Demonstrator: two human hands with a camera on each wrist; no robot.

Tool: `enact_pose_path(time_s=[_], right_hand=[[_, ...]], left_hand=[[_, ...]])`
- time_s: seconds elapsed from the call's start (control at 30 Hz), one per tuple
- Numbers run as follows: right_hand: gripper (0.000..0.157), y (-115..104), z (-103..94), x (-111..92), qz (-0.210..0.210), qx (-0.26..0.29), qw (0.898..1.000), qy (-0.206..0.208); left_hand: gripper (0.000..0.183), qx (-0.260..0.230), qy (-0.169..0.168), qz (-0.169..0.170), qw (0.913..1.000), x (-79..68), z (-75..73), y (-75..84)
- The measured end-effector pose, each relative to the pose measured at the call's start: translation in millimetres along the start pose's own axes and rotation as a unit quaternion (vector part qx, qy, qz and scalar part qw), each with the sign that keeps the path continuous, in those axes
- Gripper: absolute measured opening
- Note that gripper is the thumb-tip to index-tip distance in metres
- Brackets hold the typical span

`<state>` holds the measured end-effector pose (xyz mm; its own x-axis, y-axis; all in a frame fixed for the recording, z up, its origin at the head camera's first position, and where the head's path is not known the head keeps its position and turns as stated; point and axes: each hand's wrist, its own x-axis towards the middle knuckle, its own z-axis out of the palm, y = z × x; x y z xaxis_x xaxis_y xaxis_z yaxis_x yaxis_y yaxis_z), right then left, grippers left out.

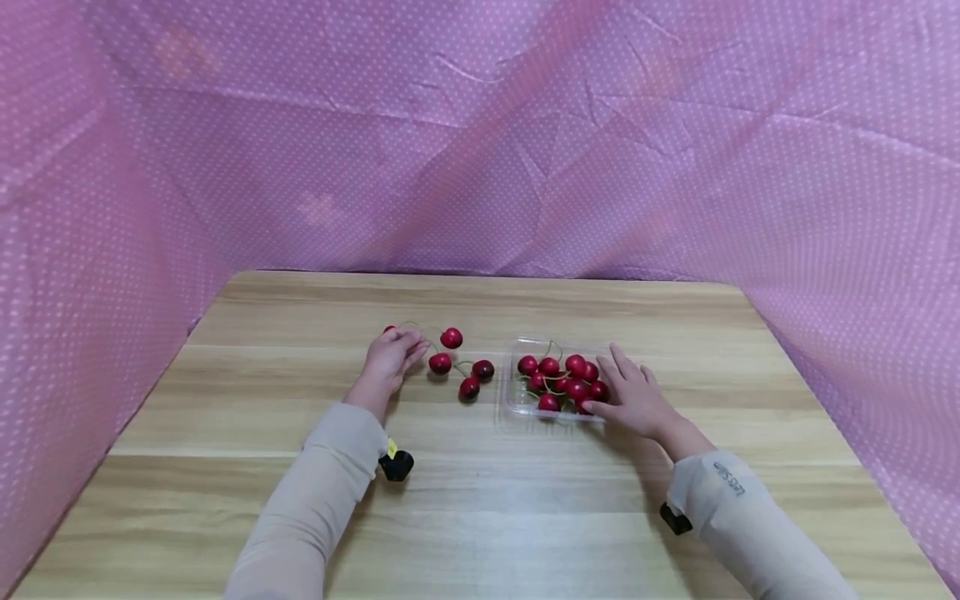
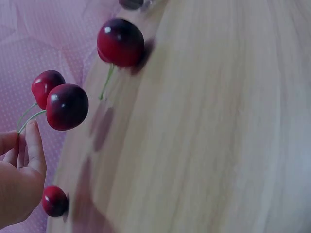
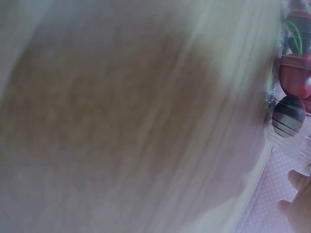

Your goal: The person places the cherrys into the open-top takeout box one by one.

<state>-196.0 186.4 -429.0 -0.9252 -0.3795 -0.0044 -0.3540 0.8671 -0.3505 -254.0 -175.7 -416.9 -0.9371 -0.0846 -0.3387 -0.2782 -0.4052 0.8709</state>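
Note:
By their thin green stems, my left hand (image 1: 390,357) pinches a pair of red cherries (image 1: 440,363); in the left wrist view this pair (image 2: 68,107) hangs beyond the fingertips, off the tabletop. Another cherry (image 2: 54,201) lies below that hand, mostly hidden behind it in the head view. To its right on the table rests a second joined pair (image 1: 468,388). A clear plastic box (image 1: 512,400) holds several cherries (image 1: 576,389). My right hand (image 1: 633,396), fingers spread, rests at the box's right side. Its fingers (image 3: 297,179) show only partly in the right wrist view.
The light wooden table (image 1: 480,517) carries everything, with bare wood in front of the box. Pink dotted cloth (image 1: 480,150) hangs behind the table and along both sides. Black wrist cameras (image 1: 396,465) sit under both sleeves.

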Motion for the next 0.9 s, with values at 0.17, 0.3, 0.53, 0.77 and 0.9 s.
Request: enact_pose_path(time_s=[0.17, 0.3, 0.53, 0.77, 0.9], right_hand=[[0.083, 2.9, 0.8, 2.0, -0.006, -0.007, 1.0, 0.008], [0.084, 4.1, 1.6, 2.1, -0.006, -0.011, 1.0, 0.008], [0.084, 4.3, 1.5, 0.7, -0.008, -0.013, 1.0, 0.011], [0.084, 4.9, 0.7, 0.8, -0.005, -0.015, 1.0, 0.007], [0.084, 5.8, 2.2, 1.4, -0.007, -0.012, 1.0, 0.007]], left_hand=[[0.004, -0.013, -0.009, 0.007, 0.9999, -5.5, 13.4, 2.0], [0.015, -0.004, -0.026, 0.011, 0.9996, -11.3, 25.5, 1.4], [0.021, -0.005, -0.054, 0.012, 0.9985, -17.2, 45.7, -4.9], [0.014, -0.006, -0.075, 0.004, 0.9972, -20.1, 59.3, -11.8], [0.019, 0.007, -0.082, 0.0, 0.9966, -22.4, 65.9, -16.2]])
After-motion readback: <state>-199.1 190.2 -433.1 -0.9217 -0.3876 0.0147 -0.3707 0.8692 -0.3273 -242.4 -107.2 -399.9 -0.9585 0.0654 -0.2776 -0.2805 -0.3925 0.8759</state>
